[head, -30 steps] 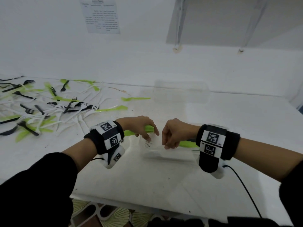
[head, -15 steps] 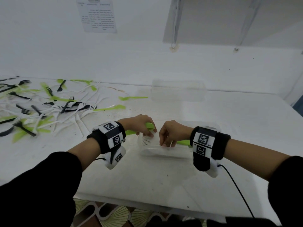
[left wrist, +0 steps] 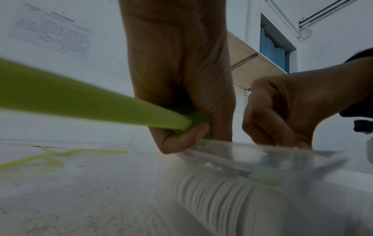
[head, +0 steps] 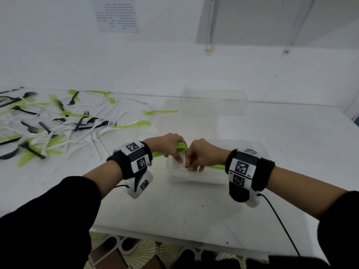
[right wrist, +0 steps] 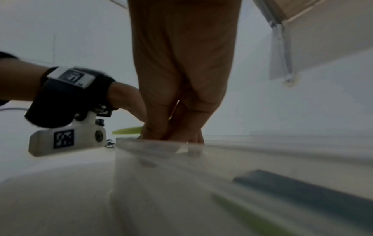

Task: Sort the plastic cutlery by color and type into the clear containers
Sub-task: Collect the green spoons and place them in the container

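White table [head: 291, 152]; left hand [head: 167, 144] clutches green cutlery [head: 179, 147]; right hand's [head: 202, 154] grip unclear.

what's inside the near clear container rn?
The near clear container holds at least one green piece along its right side, partly under the right hand. Type unreadable; the hands cover the rest.

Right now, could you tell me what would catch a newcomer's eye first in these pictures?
Probably the two hands meeting at the table's near middle: the left hand grips green plastic cutlery over a clear container, while the right hand has its fingers curled at that container's rim. Next, the scattered pile of green, black and white cutlery at the table's far left.
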`<state>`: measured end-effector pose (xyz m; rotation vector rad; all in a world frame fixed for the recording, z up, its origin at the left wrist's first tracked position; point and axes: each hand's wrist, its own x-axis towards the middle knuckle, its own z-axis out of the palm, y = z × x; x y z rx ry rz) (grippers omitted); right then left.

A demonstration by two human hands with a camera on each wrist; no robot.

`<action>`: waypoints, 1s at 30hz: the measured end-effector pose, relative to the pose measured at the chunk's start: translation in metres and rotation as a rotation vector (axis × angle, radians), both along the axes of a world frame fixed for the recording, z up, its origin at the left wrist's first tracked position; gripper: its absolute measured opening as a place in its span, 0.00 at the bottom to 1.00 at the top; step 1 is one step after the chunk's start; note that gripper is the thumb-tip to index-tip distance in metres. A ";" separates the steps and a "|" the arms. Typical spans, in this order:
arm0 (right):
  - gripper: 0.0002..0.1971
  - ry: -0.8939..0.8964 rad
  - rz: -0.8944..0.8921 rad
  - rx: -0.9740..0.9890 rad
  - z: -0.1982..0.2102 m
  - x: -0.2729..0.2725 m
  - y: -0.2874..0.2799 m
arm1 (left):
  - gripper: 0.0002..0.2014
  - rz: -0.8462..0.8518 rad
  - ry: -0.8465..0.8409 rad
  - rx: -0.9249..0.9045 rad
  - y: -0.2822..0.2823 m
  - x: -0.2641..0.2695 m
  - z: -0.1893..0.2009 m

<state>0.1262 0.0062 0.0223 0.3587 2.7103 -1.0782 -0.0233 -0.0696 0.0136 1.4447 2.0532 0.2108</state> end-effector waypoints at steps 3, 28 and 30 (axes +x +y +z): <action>0.06 0.060 0.063 0.217 -0.009 -0.002 -0.008 | 0.24 -0.004 -0.016 0.012 0.000 0.001 0.000; 0.20 0.464 -0.323 0.066 0.000 0.026 0.023 | 0.51 -0.108 0.031 0.170 0.001 0.022 0.024; 0.19 0.557 -0.270 0.120 0.004 0.029 0.024 | 0.57 -0.152 -0.050 0.242 0.007 0.032 0.030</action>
